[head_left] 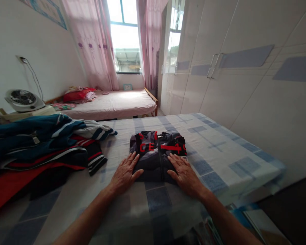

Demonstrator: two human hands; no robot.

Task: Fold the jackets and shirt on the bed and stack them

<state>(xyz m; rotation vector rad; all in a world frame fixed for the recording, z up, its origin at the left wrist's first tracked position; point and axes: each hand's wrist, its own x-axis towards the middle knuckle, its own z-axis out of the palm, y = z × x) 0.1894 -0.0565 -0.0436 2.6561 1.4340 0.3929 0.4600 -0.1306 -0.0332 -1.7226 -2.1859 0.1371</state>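
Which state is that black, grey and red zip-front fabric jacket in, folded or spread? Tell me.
Folded: the jacket lies as a compact rectangle, no sleeves spread out, left hand and right hand on it.

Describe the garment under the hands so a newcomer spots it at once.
Find the broad blue-and-white checked cloth filling the foreground. Near its middle, the left hand and right hand rest flat on a dark folded zip-up jacket. Unlike the loose clothes pile to its left, it forms a compact block with red lettering.
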